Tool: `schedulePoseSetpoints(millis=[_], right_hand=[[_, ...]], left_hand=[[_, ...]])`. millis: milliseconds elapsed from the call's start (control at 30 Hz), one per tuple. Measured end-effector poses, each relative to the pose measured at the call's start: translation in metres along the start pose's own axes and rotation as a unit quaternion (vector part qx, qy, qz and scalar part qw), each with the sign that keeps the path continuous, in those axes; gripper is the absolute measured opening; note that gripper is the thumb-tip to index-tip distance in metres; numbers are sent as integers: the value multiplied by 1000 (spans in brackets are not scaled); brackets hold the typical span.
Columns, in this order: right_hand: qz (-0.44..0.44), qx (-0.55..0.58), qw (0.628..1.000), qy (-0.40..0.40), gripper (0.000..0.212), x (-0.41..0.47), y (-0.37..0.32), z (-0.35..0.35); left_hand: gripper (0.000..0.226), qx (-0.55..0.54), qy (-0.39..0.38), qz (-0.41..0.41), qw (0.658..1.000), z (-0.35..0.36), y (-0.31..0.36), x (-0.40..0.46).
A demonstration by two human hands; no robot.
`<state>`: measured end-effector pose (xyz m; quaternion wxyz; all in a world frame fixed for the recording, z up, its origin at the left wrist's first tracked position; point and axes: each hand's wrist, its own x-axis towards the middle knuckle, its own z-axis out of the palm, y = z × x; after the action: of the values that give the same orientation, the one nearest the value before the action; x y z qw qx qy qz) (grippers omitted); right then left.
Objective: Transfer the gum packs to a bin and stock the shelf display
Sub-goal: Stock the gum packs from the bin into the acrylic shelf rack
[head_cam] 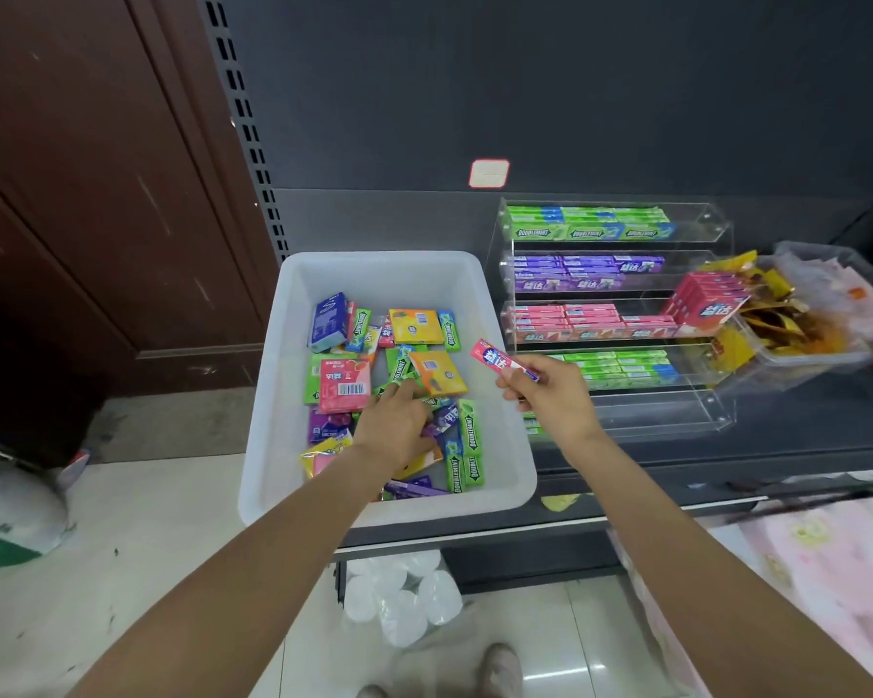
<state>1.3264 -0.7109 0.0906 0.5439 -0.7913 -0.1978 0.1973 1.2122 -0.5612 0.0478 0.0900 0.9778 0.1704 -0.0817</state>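
Right now your left hand (396, 420) is reaching into the white bin (273, 395), fingers spread loosely over the loose gum packs (427, 327), gripping nothing. Your right hand (545, 395) is pinching a pink gum stick (500, 361), its long axis slanting up-left, with the pink tier (590, 322) of the acrylic display (716, 229) lying just up-right of it.

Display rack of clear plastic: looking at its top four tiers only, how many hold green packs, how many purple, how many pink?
Green packs: 2 tiers (the top one and the fourth one down)
Purple packs: 1 tier
Pink packs: 1 tier
Total: 4 tiers
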Motion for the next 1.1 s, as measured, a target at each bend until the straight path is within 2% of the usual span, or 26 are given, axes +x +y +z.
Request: schedulePoseSetpoints(millis=[200, 300, 367, 467, 600, 700, 767, 867, 1100], right_hand=[[9, -15, 1000, -6, 18, 0, -1, 0], [14, -3, 1000, -10, 19, 0, -2, -1], [13, 6, 1000, -11, 18, -1, -4, -3], [3, 12, 1000, -2, 14, -3, -7, -9], [-2, 33, 999, 14, 10, -1, -12, -24], [-32, 5, 999, 39, 9, 3, -11, -46], [-55, -23, 997, 52, 8, 8, -9, -68], [-71, 8, 995, 69, 12, 17, -5, -108], [-94, -34, 994, 47, 20, 61, 11, -203]], left_hand=[[38, -7, -4, -16, 1000, 2, 3, 3], [29, -78, 56, -27, 995, 2, 3, 2], [22, -165, 108, -38, 979, -7, 3, 0], [15, -292, 148, -52, 944, -28, 6, -4], [15, -394, 227, -37, 890, -59, 20, -5], [17, -464, 248, -11, 850, -80, 43, 3], [19, -474, 257, 7, 842, -90, 64, 13], [20, -483, 269, 8, 833, -96, 97, 37], [20, -520, 259, -49, 812, -94, 175, 96]])
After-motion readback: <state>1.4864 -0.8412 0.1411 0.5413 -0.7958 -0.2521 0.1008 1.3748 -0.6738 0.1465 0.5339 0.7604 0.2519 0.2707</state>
